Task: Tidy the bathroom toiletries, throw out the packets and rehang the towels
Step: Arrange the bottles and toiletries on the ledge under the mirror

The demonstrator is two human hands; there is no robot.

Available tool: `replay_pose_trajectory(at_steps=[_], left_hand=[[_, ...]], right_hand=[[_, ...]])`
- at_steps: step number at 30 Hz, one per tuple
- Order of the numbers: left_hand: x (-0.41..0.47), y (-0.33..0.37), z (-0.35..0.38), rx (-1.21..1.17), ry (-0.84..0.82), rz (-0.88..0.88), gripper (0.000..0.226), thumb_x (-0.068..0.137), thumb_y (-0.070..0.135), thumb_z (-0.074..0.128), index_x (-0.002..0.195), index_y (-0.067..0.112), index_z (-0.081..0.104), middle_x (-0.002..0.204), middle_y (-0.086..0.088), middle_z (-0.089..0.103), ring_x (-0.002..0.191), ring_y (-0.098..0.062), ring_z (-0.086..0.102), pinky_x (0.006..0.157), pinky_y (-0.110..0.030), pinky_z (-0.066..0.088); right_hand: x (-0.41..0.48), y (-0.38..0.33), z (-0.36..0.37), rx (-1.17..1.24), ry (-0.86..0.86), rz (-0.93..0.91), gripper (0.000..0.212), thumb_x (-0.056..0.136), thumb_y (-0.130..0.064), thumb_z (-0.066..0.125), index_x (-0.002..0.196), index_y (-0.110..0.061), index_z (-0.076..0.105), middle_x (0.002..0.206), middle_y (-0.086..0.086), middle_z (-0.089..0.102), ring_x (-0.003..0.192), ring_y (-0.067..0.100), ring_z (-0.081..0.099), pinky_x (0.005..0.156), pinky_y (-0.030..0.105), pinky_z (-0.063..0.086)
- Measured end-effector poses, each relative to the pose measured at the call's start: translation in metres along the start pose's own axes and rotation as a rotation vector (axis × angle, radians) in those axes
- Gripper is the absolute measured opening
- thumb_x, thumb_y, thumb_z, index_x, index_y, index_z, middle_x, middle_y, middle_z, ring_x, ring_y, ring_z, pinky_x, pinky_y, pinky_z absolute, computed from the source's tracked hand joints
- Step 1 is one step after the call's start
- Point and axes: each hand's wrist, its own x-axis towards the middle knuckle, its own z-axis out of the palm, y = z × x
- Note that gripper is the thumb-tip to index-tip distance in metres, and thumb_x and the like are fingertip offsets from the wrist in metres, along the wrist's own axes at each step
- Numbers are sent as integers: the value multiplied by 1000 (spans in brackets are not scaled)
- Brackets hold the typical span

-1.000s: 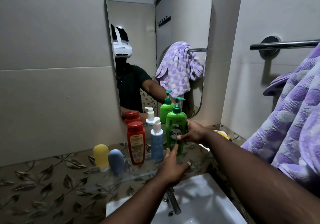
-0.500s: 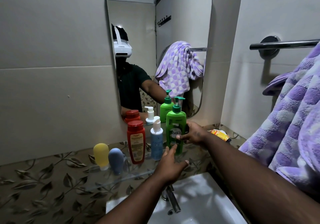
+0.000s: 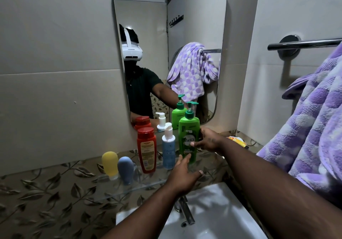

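Observation:
On the glass shelf point(image 3: 129, 187) under the mirror stand a yellow travel bottle point(image 3: 110, 163), a grey-blue travel bottle point(image 3: 125, 169), a red bottle point(image 3: 146, 149), a pale blue pump bottle point(image 3: 168, 147) and a green Vatika pump bottle point(image 3: 188, 133). My right hand point(image 3: 208, 141) grips the green bottle from its right side, thumb across the label. My left hand point(image 3: 183, 176) is spread, fingertips touching the green bottle's base. A yellow packet point(image 3: 236, 140) lies behind my right wrist. A purple dotted towel point(image 3: 314, 131) hangs bunched at the right.
A metal towel rail point(image 3: 303, 43) is fixed to the right wall above the towel. The white sink point(image 3: 218, 213) and its tap point(image 3: 186, 211) sit directly below my arms. The mirror point(image 3: 185, 26) reflects me, the bottles and the towel.
The green bottle has shifted slightly left, closer to the pale blue bottle, with my right hand on it. My left hand's fingertips have come up to its base.

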Motion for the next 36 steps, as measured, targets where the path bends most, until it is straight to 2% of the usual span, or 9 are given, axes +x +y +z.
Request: replay_pose_trajectory(at_steps=[4, 10, 17, 20, 23, 27, 30, 32, 36], left_hand=[[-1, -1, 0, 9, -2, 0, 96, 76, 57, 69, 159, 42, 23, 173, 2, 0, 156, -26, 25, 121, -51, 35], [-4, 0, 2, -12, -2, 4, 98, 74, 58, 68, 160, 41, 22, 173, 3, 1, 156, -26, 24, 121, -52, 35], [-8, 2, 3, -34, 2, 18, 101, 70, 62, 68, 159, 39, 26, 173, 4, 5, 155, -26, 26, 120, -51, 36], [-10, 1, 4, -38, 35, 14, 100, 64, 68, 65, 154, 37, 36, 169, 2, 25, 150, -24, 36, 117, -49, 41], [-18, 4, 5, -49, 90, 17, 75, 75, 54, 69, 144, 34, 50, 142, 1, 56, 124, -21, 59, 102, -46, 54], [-25, 13, 20, -177, 98, -3, 40, 91, 38, 70, 129, 28, 61, 124, 5, 66, 105, -14, 65, 94, -38, 56], [-18, 25, 40, -384, 74, -95, 22, 94, 44, 64, 111, 30, 65, 112, 2, 71, 105, -19, 67, 91, -40, 54], [-6, 34, 53, -465, 77, -130, 33, 86, 54, 63, 108, 30, 64, 109, -3, 71, 98, -18, 65, 88, -40, 54], [27, 54, 69, -416, 155, -150, 47, 94, 41, 62, 138, 26, 55, 132, -6, 64, 113, -26, 63, 101, -47, 54]], right_hand=[[-2, -1, 0, 5, 10, 1, 41, 84, 4, 75, 122, -5, 62, 106, 6, 73, 76, 2, 68, 61, 13, 49], [-4, -2, 0, 0, 32, 15, 52, 79, 0, 80, 127, -6, 61, 119, 9, 74, 111, 24, 70, 98, 42, 56], [-9, -5, -1, -39, 117, 25, 62, 73, 9, 78, 128, -11, 58, 116, 9, 71, 111, 28, 68, 95, 47, 58], [-23, -13, 2, -89, 342, -65, 42, 78, 3, 70, 113, -17, 65, 107, 3, 73, 101, 22, 69, 91, 44, 58], [-39, -13, -12, 12, 624, -117, 29, 78, -1, 62, 93, -25, 69, 92, -1, 76, 91, 23, 72, 83, 45, 60], [-61, 20, -44, 191, 875, -20, 19, 78, -12, 55, 79, -27, 67, 82, 1, 75, 85, 27, 75, 89, 55, 58], [-82, 35, -51, 146, 996, 118, 19, 78, -22, 51, 81, -32, 67, 87, -1, 77, 87, 27, 73, 87, 44, 57], [-94, 39, -49, 121, 1062, 193, 18, 88, -15, 53, 89, -21, 70, 99, 9, 76, 95, 32, 68, 74, 28, 44], [-99, 48, -47, 243, 1133, 291, 19, 93, 0, 56, 104, 14, 64, 105, 29, 68, 102, 37, 63, 64, 22, 26]])
